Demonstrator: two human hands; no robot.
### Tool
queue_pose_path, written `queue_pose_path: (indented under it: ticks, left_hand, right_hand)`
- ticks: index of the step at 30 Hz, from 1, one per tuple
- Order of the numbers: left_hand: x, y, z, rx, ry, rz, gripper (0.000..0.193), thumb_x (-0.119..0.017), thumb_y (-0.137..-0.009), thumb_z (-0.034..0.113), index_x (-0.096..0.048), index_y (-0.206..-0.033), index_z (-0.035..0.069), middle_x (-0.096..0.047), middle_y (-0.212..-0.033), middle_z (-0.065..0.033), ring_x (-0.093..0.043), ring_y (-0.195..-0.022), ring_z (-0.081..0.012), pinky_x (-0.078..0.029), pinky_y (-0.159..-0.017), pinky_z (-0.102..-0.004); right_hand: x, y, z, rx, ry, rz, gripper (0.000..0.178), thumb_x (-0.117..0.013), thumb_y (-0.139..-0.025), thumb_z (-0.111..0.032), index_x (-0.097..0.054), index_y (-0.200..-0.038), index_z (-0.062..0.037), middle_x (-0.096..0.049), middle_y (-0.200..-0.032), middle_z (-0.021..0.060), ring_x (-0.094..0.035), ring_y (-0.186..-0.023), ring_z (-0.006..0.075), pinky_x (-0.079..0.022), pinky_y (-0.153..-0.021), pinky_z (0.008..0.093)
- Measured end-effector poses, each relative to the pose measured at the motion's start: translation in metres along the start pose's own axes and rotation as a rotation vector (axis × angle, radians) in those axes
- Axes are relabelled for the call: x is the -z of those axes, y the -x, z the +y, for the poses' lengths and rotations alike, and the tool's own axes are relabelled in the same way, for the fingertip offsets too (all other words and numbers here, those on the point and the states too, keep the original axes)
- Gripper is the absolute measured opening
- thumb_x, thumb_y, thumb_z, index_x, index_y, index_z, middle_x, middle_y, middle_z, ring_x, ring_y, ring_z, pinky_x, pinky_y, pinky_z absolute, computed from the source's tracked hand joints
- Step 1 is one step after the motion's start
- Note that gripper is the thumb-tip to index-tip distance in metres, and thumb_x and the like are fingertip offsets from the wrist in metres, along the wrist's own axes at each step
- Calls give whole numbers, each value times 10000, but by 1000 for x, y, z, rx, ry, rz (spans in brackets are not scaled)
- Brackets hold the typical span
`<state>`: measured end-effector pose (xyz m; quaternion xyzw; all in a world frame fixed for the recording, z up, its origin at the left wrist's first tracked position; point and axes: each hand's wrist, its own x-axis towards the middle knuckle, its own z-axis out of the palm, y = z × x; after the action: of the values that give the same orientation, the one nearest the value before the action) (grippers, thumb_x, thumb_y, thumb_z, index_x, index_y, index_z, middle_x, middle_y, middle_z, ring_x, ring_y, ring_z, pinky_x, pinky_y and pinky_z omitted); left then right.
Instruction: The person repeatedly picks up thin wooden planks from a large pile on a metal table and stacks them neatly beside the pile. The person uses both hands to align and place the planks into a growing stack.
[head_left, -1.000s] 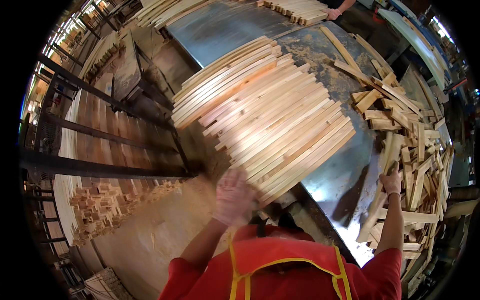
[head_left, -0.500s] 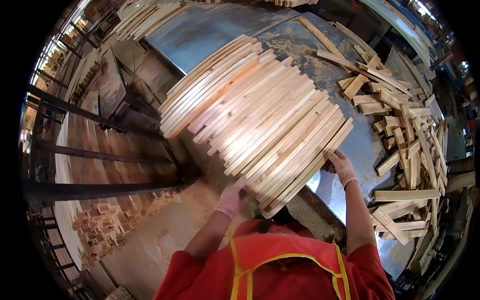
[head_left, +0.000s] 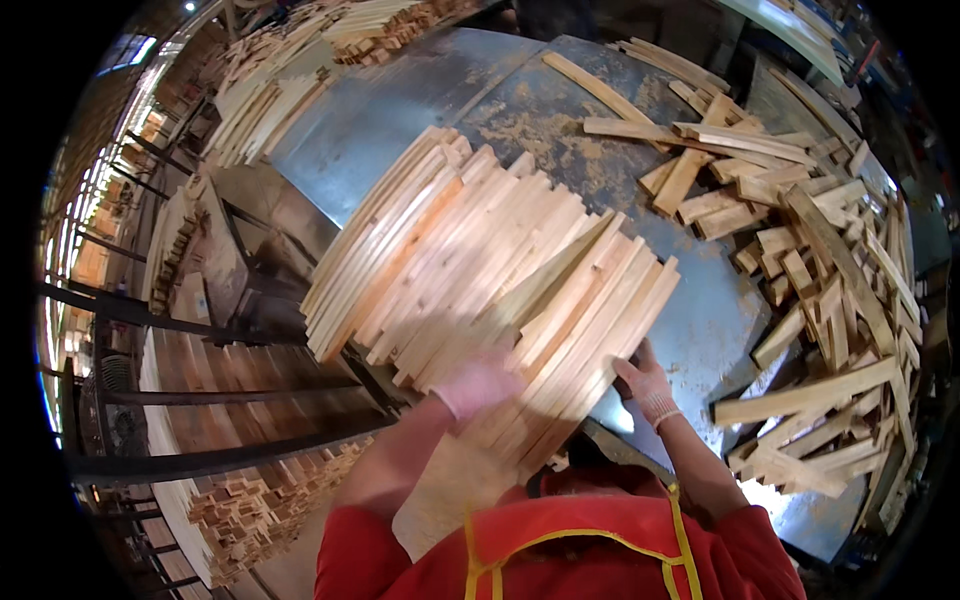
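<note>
Nearest, left hand [head_left: 478,385] flat on top of the near ends of the stacked wooden slats [head_left: 480,270], fingers blurred — cannot tell whether spread or closed. Right hand [head_left: 645,385] at the stack's near right corner, fingers apart against the outermost slat ends. Slats' long axes running away from both hands, toward the far left of the grey metal bench [head_left: 700,310] — loose offcuts [head_left: 820,290] heaped along its right edge

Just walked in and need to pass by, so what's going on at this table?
A person in a red top has both gloved hands on the near end of a big stack of wooden slats lying on a metal table. The left hand presses the ends; the right hand steadies the side. Loose offcuts lie scattered at right.
</note>
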<state>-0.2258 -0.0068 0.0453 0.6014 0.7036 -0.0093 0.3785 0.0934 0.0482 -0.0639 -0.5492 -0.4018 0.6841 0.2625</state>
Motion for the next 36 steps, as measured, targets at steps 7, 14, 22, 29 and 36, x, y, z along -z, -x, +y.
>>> queue_pose_path:
  ticks: [7,14,22,29,36]
  left_hand:
    - [30,17,-103,-1,-327,605,620,-689,-925,412,-585,-1468,131,-728,-1149,-195,-697,-1053,-359,-547,-936,-461]
    - [78,27,-163,681,-512,732,654,-729,-921,339,-511,-1493,108,-668,-1232,-178,-636,-1180,-355,-495,-1005,-450]
    - [-132,42,-138,743,1644,893,508,-634,-1010,551,-622,-1234,96,-670,-1106,-61,-645,-1017,-227,-551,-833,-420]
    - [-74,94,-11,525,808,245,470,-602,-1036,417,-630,-1291,24,-717,-1135,-149,-680,-1067,-274,-541,-933,-412]
    - [-45,-66,18,232,171,270,868,-597,-931,614,-512,-1494,-41,-662,-1319,-321,-648,-1226,-435,-480,-1104,-469]
  right_hand:
    - [3,-12,-33,-2,-63,-197,766,-740,-929,-125,-362,-1593,-77,-648,-1131,28,-609,-893,108,-536,-754,251]
    - [14,-24,-19,-62,-33,-180,754,-727,-935,-118,-356,-1588,-49,-653,-1214,67,-636,-1014,156,-543,-870,290]
    - [6,-37,6,51,169,-15,1006,-798,-911,-337,-219,-1651,21,-528,-1542,273,-499,-1448,362,-376,-1196,378]
    - [39,-28,-14,60,242,156,969,-780,-899,-403,-289,-1630,1,-586,-1467,279,-548,-1392,397,-436,-1148,429]
    - [44,-21,-80,-39,874,30,876,-685,-895,-532,-380,-1558,-48,-739,-1171,281,-707,-1108,457,-557,-971,490]
